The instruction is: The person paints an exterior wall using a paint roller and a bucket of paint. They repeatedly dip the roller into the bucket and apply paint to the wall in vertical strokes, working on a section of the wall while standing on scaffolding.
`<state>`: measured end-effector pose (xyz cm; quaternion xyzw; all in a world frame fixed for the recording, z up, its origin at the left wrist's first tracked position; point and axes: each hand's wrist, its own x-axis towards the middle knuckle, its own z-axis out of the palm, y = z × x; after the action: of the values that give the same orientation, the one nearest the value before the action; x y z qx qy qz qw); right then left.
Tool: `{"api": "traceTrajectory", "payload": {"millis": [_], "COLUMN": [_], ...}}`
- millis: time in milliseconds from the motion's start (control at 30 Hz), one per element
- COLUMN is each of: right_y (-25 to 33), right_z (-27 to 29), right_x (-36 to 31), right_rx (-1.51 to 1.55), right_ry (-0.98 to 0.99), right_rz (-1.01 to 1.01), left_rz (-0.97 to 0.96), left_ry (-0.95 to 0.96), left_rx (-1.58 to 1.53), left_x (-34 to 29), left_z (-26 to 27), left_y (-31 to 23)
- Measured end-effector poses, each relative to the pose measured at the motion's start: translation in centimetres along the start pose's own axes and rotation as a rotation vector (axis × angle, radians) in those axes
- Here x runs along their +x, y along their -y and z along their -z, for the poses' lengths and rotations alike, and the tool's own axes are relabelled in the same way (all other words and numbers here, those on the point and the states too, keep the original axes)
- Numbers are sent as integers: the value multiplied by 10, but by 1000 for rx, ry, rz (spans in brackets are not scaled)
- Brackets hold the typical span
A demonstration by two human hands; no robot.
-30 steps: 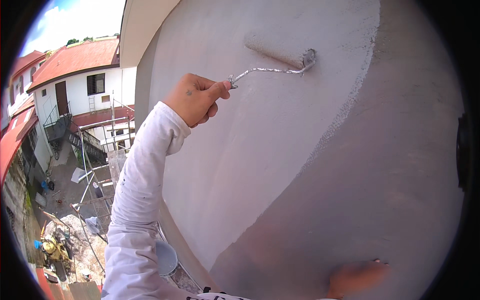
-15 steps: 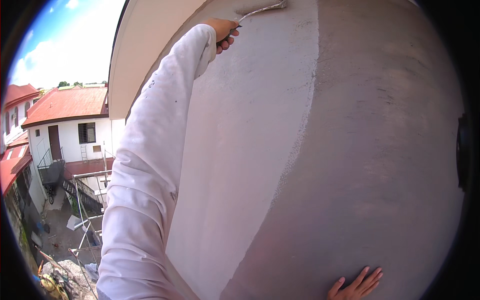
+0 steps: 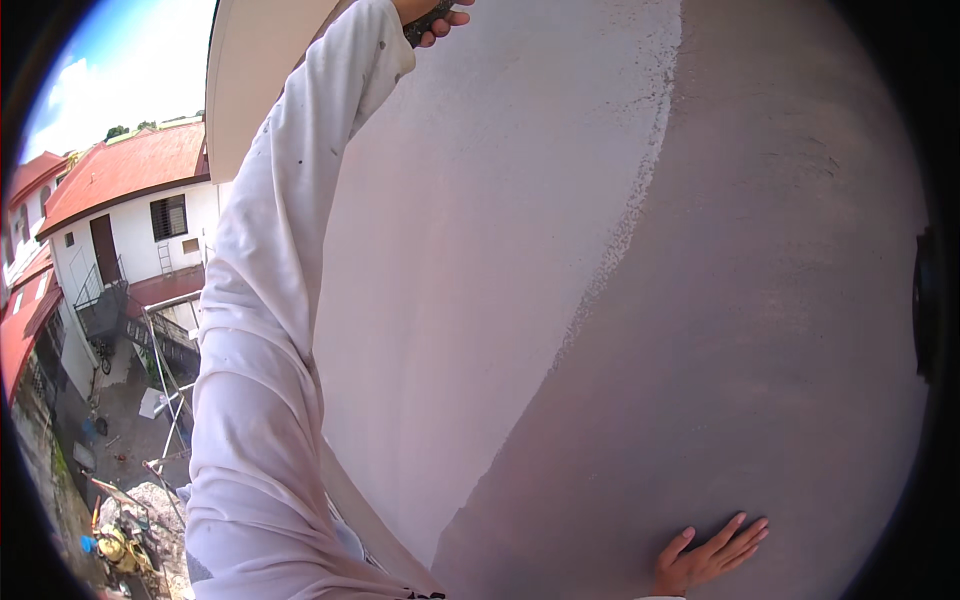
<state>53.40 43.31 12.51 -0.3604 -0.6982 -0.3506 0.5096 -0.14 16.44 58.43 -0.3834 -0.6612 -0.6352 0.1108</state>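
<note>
The left hand (image 3: 441, 29) curls around a dark roller handle (image 3: 424, 25) near the wall's (image 3: 480, 250) upper left edge; its far end is out of view. The right hand (image 3: 705, 562) is spread against the wall. Overreaching could loosen the grip and smear the pale eave (image 3: 245, 80).

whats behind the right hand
Darker grey wall shows around the right hand; the patch directly behind it is covered, so nothing there can be seen.
</note>
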Motion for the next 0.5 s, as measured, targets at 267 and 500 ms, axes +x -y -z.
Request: {"api": "traceTrajectory", "payload": {"millis": [267, 500], "right_y": [24, 42], "right_z": [-7, 2], "right_x": [-4, -5], "right_rx": [-54, -149], "right_ry": [-73, -56], "right_rz": [37, 110], "left_rz": [203, 434], "left_ry": [-87, 53], "left_rx": [-74, -285], "left_x": [-190, -313], "left_z": [-14, -16], "left_y": [164, 316]}}
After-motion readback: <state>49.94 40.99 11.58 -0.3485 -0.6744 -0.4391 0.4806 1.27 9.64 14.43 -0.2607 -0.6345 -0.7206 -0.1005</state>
